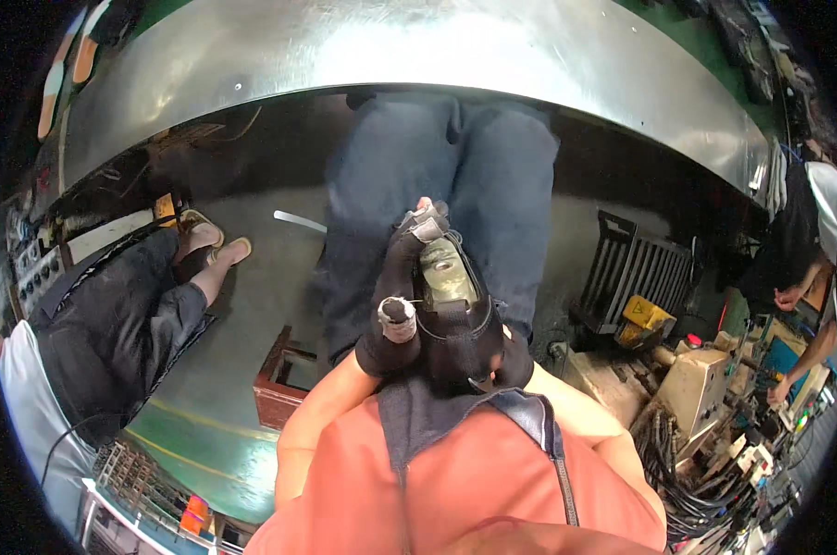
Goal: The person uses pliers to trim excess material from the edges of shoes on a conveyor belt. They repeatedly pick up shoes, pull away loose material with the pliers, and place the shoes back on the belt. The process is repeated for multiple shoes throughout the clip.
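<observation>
Head view, looking down the person's own chest. Both hands wear dark fingerless gloves and meet over a small greenish-grey metal part (444, 275) held close in front of the body. The left hand (392, 310) wraps the part's left side, its fingers (398, 317) curled and pressed together, one tip bound in pale tape. The right hand (478, 338) cups the part from below and to the right; its fingers are folded under the part and largely hidden, so whether they pinch it or merely support it cannot be told. A dark strap or cord (451, 319) loops across the part just below the fingers.

Risks, as judged: the part sits in mid-air above the green floor (196, 435) with nothing beneath it, so a loosened grip would drop it toward the person's own legs (437, 185) or the red-brown box (281, 377) to the lower left of the fingers. The loose strap could snag a taped fingertip. A seated co-worker (122, 314) is well to the left of the fingers, within reach of a part that rolls.

Hard to make out: the part's underside, its true shape, and the strap's attachment. The large curved steel sheet (418, 46) beyond the fingers is cut off at the rim. Machinery and cable bundles (714, 425) to the right are blurred by distortion.
</observation>
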Motion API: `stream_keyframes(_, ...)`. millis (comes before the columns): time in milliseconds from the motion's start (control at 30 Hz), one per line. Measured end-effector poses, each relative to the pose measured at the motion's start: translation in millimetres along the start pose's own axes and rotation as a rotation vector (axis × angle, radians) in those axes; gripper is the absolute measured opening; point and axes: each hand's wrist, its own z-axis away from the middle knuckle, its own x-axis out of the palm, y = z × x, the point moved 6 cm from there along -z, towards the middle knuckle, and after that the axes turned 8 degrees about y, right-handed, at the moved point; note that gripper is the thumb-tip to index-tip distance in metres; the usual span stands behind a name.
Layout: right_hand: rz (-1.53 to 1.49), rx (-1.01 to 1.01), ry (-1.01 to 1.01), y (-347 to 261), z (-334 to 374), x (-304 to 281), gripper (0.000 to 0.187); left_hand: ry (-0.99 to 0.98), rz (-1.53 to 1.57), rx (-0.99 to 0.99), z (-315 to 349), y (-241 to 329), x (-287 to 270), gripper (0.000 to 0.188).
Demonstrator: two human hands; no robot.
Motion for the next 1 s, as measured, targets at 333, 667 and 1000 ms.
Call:
stream_keyframes(333, -0.125, 0.357, 0.209, -31, -63, -46, 0.034, 0.015, -0.045, -0.266, -32, -13, -7, 0.031)
stream_keyframes(667, -0.728, 1.014, 0.295, 60, -83, -61, 0.045, 0.091, 0.039, -0.458, -32, -63, -6, 0.055)
stream_keyframes(1000, 0.279, 0.557, -0.617, 44, -115, -135, 0.036, -0.464, -0.955, 0.076, -3, -14, 16, 0.054)
